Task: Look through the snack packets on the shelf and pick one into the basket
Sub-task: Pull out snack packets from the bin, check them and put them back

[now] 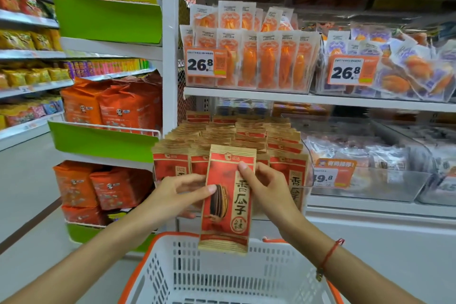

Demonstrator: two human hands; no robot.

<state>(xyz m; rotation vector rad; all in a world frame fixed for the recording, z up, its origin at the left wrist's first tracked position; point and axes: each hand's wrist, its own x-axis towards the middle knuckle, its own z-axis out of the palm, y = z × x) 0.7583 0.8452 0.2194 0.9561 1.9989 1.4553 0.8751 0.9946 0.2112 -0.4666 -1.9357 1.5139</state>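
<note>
A red and tan sunflower seed packet (228,210) is held upright in front of the shelf, above the far rim of the white basket (222,276) with its orange rim. My left hand (176,195) pinches the packet's left edge, thumb on the front. My right hand (267,189) grips its right edge near the top, with a red string on the wrist. Behind the packet, several rows of the same seed packets (237,140) stand in a clear shelf bin.
Orange dried-fruit packets (254,57) with 26.8 price tags fill the shelf above. Clear bins of pale packets (370,155) sit to the right. A green end rack with orange bags (111,103) stands left, beside an aisle floor (24,192).
</note>
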